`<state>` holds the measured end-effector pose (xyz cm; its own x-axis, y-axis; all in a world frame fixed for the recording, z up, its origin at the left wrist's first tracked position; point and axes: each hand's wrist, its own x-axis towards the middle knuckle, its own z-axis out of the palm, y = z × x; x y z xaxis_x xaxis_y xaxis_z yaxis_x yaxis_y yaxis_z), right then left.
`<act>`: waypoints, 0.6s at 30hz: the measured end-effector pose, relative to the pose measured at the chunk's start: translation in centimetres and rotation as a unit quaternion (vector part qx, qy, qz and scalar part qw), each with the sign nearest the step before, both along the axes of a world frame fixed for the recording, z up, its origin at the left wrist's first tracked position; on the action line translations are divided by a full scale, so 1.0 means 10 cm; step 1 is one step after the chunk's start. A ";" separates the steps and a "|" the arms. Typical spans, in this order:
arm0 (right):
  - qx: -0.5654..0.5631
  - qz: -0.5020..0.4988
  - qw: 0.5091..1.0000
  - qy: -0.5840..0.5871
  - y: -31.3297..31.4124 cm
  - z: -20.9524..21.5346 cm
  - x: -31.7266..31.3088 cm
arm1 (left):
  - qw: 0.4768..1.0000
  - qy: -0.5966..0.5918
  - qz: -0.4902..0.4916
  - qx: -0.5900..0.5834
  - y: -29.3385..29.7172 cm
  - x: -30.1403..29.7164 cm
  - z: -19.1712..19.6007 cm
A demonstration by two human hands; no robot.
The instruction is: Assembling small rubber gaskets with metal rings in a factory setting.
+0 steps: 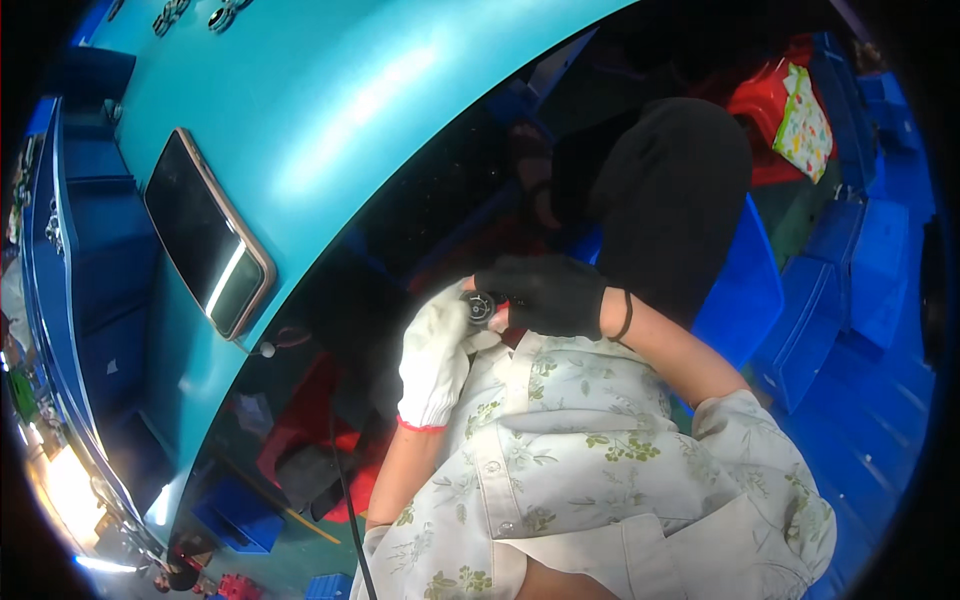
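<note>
Close to my shirt front, my two hands meet around a small round black part [481, 307] with a lighter ring and hub on its face. My left hand [432, 345], in a white knit glove with a red cuff edge, is closed on its left side. From the right my right hand [550, 296], in a black glove with bare fingertips, curls in and grips the same part. A bit of red shows beside it; whether it belongs to the part I cannot tell. Most fingertips are hidden behind the gloves and the part.
To the left is a teal table [330, 150] with a smartphone [208, 232] near its edge and small shiny metal parts [222, 14] at the top. Blue bins [800, 310] stand at the right. A red stool [762, 105] bears a patterned cloth [803, 128]. A dark cord [348, 490] hangs by my left arm.
</note>
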<state>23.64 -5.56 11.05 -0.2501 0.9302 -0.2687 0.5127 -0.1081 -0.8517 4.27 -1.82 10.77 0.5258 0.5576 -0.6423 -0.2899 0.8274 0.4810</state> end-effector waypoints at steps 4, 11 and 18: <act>-0.033 0.031 0.999 0.028 0.06 0.06 -0.05 | 0.994 0.023 -0.066 0.084 0.06 0.02 0.03; 0.013 0.010 0.999 -0.034 -0.01 0.01 -0.19 | 0.995 0.052 -0.037 0.081 -0.01 0.02 -0.07; 0.069 -0.002 0.993 -0.098 -0.04 -0.04 -0.29 | 0.987 0.092 -0.042 0.123 -0.01 0.00 -0.17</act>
